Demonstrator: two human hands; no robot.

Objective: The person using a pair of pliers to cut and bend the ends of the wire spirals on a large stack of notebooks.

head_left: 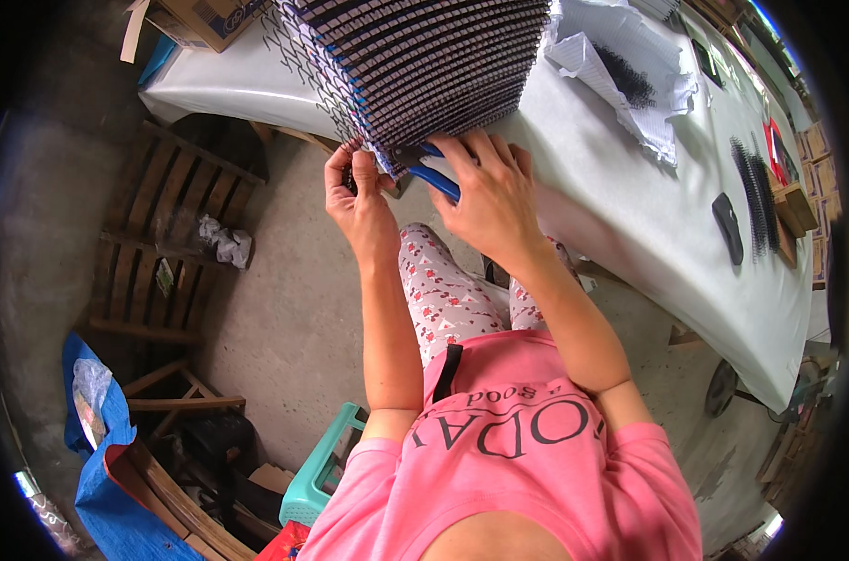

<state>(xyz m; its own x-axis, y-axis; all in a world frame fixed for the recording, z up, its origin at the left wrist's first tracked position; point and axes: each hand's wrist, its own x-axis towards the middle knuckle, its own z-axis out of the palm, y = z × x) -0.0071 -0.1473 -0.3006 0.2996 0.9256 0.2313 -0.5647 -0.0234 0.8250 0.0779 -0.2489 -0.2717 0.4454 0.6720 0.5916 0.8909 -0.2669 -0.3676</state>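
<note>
A fanned stack of wire-bound notebooks [424, 61] lies at the near edge of a white-covered table [649, 206]. My left hand [357, 192] pinches the wire binding at the stack's lower corner. My right hand [488, 192] grips blue-handled pliers [436, 178], their jaws pointing at that same corner, right beside my left fingers. Both forearms reach up from my pink shirt.
On the table lie white paper sheets [621, 65] with a black wire coil, more black coils [756, 192] and a dark oblong object [727, 227]. A cardboard box [209, 19] sits far left. Wooden pallets [163, 224], a teal stool [326, 467] and blue sacks [107, 486] stand on the concrete floor.
</note>
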